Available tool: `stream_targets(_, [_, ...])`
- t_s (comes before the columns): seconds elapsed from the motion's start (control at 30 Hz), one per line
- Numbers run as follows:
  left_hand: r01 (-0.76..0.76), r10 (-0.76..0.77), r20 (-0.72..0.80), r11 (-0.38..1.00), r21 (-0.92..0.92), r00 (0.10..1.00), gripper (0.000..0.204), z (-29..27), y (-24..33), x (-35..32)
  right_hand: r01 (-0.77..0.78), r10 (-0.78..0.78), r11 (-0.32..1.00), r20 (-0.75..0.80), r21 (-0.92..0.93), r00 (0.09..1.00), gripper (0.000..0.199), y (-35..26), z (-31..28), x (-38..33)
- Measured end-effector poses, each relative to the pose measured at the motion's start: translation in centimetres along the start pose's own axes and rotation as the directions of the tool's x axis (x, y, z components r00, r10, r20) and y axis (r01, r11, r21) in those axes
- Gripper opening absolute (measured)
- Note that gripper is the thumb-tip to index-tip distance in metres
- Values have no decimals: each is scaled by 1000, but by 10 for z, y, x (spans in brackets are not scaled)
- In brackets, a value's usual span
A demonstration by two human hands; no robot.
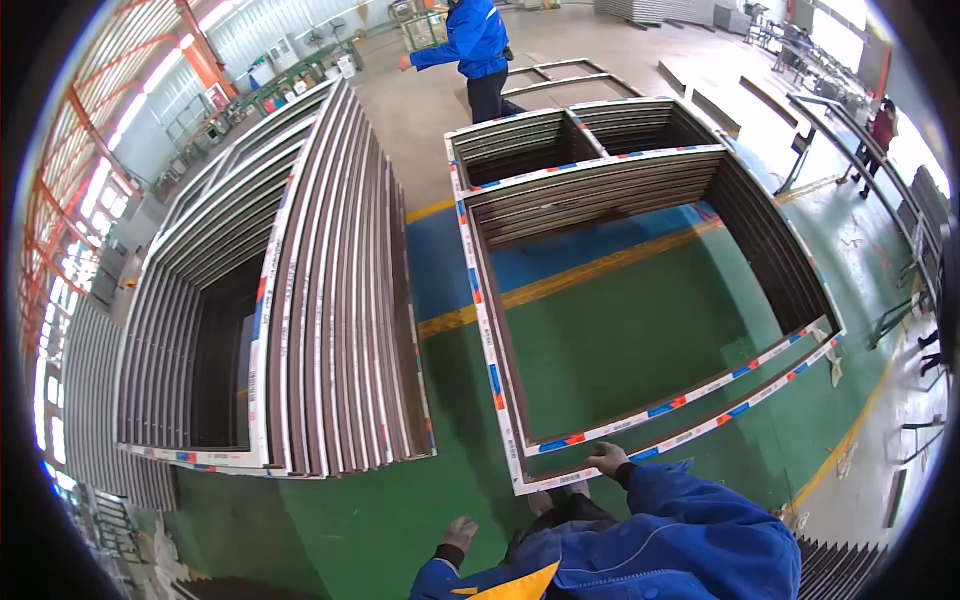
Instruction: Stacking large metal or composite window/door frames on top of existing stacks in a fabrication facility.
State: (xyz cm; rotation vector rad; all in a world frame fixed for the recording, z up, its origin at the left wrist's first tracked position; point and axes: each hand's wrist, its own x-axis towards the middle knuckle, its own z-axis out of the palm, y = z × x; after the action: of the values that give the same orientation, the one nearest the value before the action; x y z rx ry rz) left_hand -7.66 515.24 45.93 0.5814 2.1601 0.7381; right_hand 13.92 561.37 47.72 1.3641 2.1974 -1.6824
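In front of me lies a stack of large rectangular window frames point(487, 345), dark profiles with white, blue and red film strips on top. A crossbar and a short divider split its far part into two smaller openings. My right hand point(607, 459) is at the near bar of the stack, its fingers closed over that bar. Low at my left side hangs my left hand point(460, 533), apart from the frames; its finger pose is too small to make out, and no object shows in it. Both arms wear blue sleeves.
A second, tall stack of frames point(340, 290) stands to the left, with a gap of green floor between. Beyond the near stack, a person in blue point(475, 45) stands with an arm stretched out. Metal racks point(850, 140) and another person point(881, 135) are at the right.
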Motion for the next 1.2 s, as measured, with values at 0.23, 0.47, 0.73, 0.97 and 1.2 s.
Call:
stream_targets(0.23, [-234,-150,-549,791,-566,822,28,-130,16,-72,318,-384,901,203,295,901,69,-156,85,33])
stream_targets(0.47, [-212,566,-790,823,526,236,56,-348,202,-154,924,-910,345,299,162,287,68,-493,113,-79])
stream_targets(0.73, [-75,746,-423,531,844,515,78,-611,128,-171,986,-883,-157,455,-50,-117,77,-668,280,-196])
stream_targets(0.97, [-122,693,-348,532,838,632,82,-713,29,-147,953,-660,10,714,-304,234,78,-688,338,-204])
stream_targets(1.2, [34,550,-374,530,847,747,61,-782,-34,-151,897,-686,18,647,-441,332,28,-686,351,-204])
